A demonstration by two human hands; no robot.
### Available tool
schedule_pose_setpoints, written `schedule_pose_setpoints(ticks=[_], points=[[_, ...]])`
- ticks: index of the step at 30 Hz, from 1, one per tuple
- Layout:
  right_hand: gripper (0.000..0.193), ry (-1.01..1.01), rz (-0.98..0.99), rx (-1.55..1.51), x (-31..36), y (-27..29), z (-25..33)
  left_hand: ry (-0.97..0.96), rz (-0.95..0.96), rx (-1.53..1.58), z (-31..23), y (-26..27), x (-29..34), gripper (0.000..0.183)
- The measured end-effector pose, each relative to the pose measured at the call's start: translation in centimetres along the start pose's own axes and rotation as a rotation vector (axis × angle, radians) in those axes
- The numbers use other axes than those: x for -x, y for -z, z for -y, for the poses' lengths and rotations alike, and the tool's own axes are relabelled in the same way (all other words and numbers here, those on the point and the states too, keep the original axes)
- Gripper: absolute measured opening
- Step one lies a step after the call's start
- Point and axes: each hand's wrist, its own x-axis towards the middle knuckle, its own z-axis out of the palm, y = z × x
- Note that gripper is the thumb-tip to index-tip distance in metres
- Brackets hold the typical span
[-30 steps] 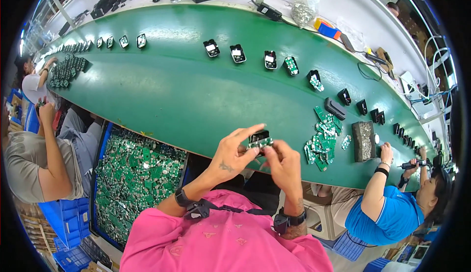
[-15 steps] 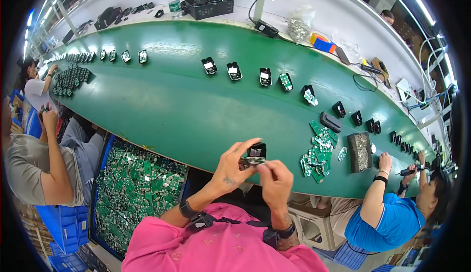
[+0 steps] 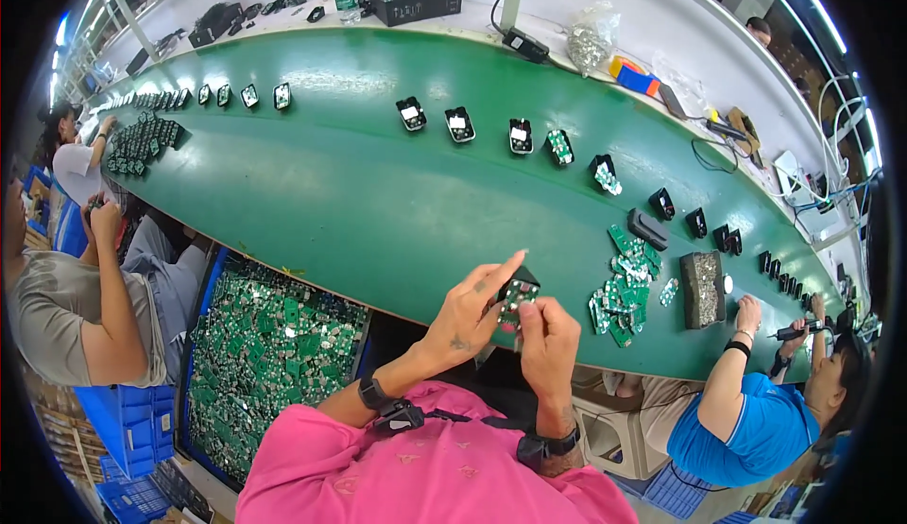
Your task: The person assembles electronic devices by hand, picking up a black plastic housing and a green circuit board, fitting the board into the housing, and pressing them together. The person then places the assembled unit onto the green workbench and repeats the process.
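A green circuit board [image 3: 517, 301], set against a small black casing [image 3: 536, 279], is held up over the near edge of a long green worktable [image 3: 378, 212] by a person in a pink shirt [image 3: 444, 472]. The left hand [image 3: 463, 311] grips the pair from the left, its index finger (extended, pointing up and away) beside the casing; the right hand [image 3: 550, 335] pinches the lower right side of the board between thumb and fingers. Whether the board sits inside the casing or only rests against it is hard to tell at this size.

To the right on the tabletop lies a loose pile of green boards [image 3: 619, 302], near a dark speckled block [image 3: 702, 290]. Open black casings [image 3: 460, 125] curve in a line along the far side. At right, a co-worker in blue [image 3: 742, 420] holds a dark handheld tool [image 3: 794, 331]; at lower left, more boards [image 3: 274, 363] fill a bin beside the table.
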Motion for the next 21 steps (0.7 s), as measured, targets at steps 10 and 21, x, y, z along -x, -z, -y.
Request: schedule_pose_setpoints(ticks=[10, 21], points=[[0.023, 0.062, 0.080, 0.207, -2.0, 1.2, 2.0, 0.052, 0.057, 0.090, -0.8, 1.1, 0.0, 0.049], [0.032, -0.020, 0.026, 0.334, -1.4, 0.1, 0.9, 0.208, -0.010, 0.158, -0.2, 0.3, 0.7, 0.035]])
